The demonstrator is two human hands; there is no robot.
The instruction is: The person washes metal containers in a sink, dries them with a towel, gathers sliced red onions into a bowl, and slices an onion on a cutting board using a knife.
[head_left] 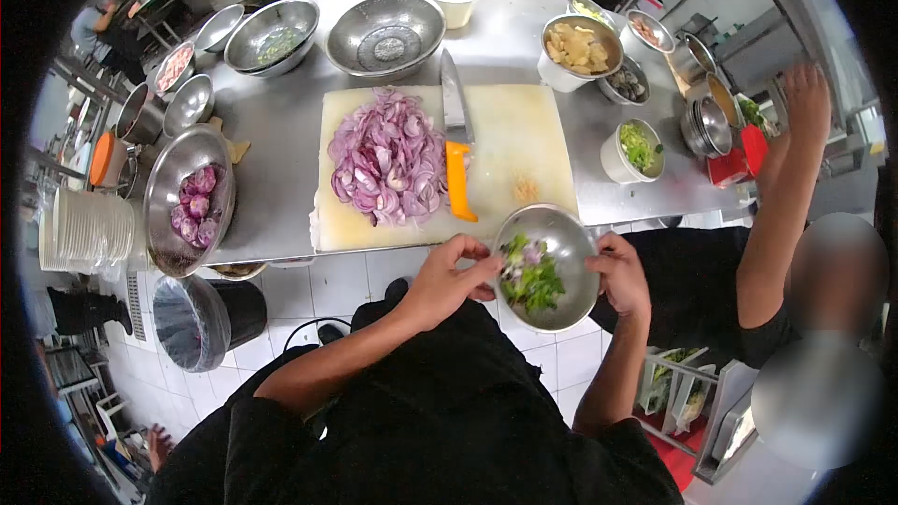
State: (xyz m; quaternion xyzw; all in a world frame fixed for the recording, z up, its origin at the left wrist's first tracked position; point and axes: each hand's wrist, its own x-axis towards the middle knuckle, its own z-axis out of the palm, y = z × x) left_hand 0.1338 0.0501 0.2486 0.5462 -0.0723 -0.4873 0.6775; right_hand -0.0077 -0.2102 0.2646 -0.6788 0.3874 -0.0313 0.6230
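Between my two hands is a metal bowl (575,257), held at the table's front edge and tipped towards me. Chopped green leaves (535,282) lie in it with a few pale purple bits. My left hand (458,271) grips the bowl's left rim, thumb inside. On the opposite rim, my right hand (620,271) is closed with its thumb at the edge. Just beyond the bowl is a white cutting board (514,131), with a heap of sliced red onions (388,159) on its left. A knife with an orange handle (456,182) lies beside the heap.
At left, a colander (161,192) holds whole red onions. Metal bowls (271,33) and an empty colander (385,33) line the back. Food containers (569,78) crowd the right side. A co-worker's raised arm (790,168) is close on my right. A lined bin (192,323) stands below left.
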